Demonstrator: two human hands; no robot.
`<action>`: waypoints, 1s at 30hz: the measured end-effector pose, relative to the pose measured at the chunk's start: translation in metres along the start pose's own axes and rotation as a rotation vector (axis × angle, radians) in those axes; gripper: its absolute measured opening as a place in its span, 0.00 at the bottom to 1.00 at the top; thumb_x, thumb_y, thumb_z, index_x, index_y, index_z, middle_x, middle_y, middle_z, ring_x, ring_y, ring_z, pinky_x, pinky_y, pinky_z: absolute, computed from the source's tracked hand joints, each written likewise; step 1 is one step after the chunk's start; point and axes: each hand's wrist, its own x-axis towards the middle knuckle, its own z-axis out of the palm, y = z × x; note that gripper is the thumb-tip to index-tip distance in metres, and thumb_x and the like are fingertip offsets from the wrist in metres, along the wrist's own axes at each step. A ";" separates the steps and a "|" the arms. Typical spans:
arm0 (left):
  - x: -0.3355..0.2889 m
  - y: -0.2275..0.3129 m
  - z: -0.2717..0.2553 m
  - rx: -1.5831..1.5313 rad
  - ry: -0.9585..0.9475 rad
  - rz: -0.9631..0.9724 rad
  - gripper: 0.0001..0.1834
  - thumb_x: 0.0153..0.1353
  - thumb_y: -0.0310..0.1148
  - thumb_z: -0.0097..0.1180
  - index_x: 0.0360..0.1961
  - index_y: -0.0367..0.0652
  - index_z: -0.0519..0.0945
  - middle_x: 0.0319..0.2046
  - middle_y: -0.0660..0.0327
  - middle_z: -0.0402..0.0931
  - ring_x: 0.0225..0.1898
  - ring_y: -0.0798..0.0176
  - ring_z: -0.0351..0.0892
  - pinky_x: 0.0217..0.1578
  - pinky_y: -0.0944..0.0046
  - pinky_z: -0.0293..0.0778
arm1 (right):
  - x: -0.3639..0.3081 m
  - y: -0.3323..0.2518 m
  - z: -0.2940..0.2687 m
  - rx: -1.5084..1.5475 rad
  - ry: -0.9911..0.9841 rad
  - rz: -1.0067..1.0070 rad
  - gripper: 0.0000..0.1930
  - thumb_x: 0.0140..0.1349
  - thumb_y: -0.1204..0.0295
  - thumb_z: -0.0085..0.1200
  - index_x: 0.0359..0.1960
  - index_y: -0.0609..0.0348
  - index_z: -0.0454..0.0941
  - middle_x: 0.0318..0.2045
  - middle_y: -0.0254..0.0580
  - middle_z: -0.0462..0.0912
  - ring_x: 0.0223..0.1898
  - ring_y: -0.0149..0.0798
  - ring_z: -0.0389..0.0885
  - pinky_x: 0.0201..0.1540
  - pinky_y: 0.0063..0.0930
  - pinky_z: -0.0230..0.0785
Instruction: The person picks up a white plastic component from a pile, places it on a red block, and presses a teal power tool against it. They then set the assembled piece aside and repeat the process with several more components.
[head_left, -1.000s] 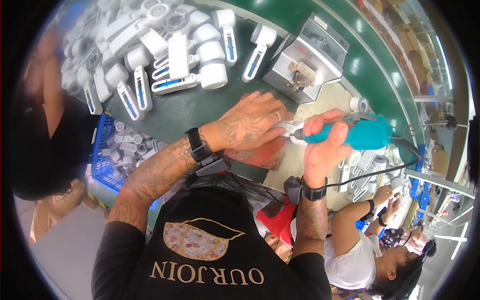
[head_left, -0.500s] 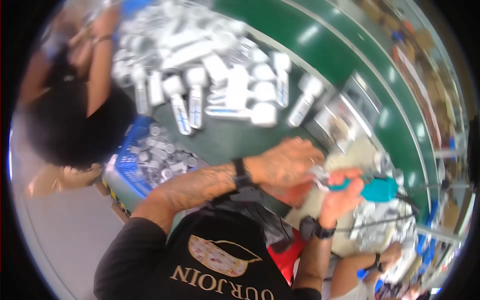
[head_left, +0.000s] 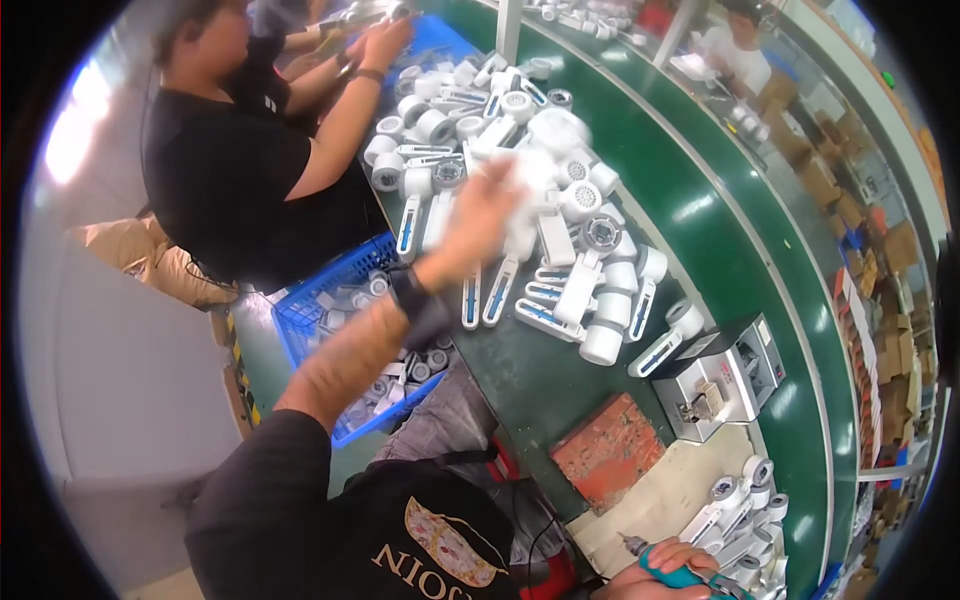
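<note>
— Fingers first: what are they doing?

— Fingers of my left hand (head_left: 490, 200) are blurred over the pile of white devices (head_left: 560, 215) on the counter (head_left: 520, 385). They look loosely spread around something white, but I cannot tell whether they have closed on a piece or only touch it.

— And the other hand?

— My right hand (head_left: 655, 568) is low at the near edge, wrapped tight around a teal screwdriver (head_left: 690, 580), its bit pointing left, toward the brick-red pad (head_left: 608, 450).

— Where does the pile lie from you?

— Up the counter and to my left, well apart from the pad. The left arm is stretched out over it, so that hand is far nearer; the right one is well away, down by a smaller heap of white pieces (head_left: 735, 510).

— Which way do the pieces lie?

— Mixed. The ones just under my wrist, with blue strips, lie with their long axes running roughly toward me and away, round heads at the far or right end.

— Anything else close by?

— A grey metal fixture (head_left: 720, 385) sits right of the pad. A blue crate (head_left: 320, 300) of parts stands beside the counter under my forearm. Another person (head_left: 235, 175) in black works at the pile's far side.
</note>
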 end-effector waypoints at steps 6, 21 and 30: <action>0.207 -0.004 -0.142 0.546 0.285 0.160 0.39 0.59 0.51 0.60 0.62 0.31 0.70 0.52 0.45 0.77 0.51 0.50 0.77 0.55 0.56 0.71 | -0.012 -0.004 0.005 -0.095 -0.046 0.085 0.33 0.62 0.35 0.48 0.42 0.58 0.71 0.17 0.38 0.66 0.18 0.35 0.64 0.25 0.27 0.60; -0.170 0.010 0.258 0.349 -1.035 0.903 0.14 0.61 0.36 0.61 0.45 0.40 0.79 0.37 0.54 0.81 0.41 0.48 0.81 0.43 0.55 0.77 | -0.033 -0.006 -0.019 -0.024 -0.144 0.153 0.33 0.58 0.42 0.61 0.40 0.65 0.68 0.20 0.40 0.71 0.21 0.37 0.72 0.23 0.29 0.65; -0.236 -0.049 0.335 0.778 -1.270 0.645 0.22 0.62 0.50 0.56 0.37 0.38 0.77 0.32 0.53 0.79 0.36 0.49 0.79 0.41 0.54 0.74 | -0.043 -0.019 -0.040 -0.038 -0.083 0.149 0.34 0.56 0.42 0.62 0.41 0.65 0.67 0.20 0.41 0.71 0.20 0.37 0.72 0.23 0.29 0.64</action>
